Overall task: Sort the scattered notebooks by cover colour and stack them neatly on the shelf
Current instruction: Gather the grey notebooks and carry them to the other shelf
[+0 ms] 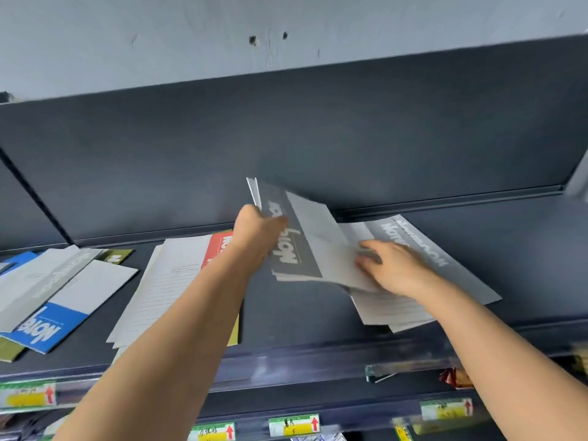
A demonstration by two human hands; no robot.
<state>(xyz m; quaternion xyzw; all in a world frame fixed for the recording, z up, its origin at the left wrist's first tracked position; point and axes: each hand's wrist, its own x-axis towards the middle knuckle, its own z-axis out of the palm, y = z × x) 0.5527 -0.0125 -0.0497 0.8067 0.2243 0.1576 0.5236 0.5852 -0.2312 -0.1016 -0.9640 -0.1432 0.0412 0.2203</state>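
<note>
My left hand [259,232] grips a small bundle of grey notebooks [305,240] by its left edge, tilted up off the dark shelf [525,265]. My right hand [393,265] rests on the lower right part of that bundle, fingers spread, over a flat pile of grey notebooks [423,259] lying on the shelf. Left of my arm lies a pile with a red notebook [219,246] under lined white back covers [171,281]. At the far left a blue notebook [54,323] sits among grey, blue and olive ones.
The shelf has a dark back panel [286,148] and a raised front rail [318,361]. Price labels [292,424] with red arrows line the edges of the shelves below. A snack packet [455,378] shows on the shelf below, at the right.
</note>
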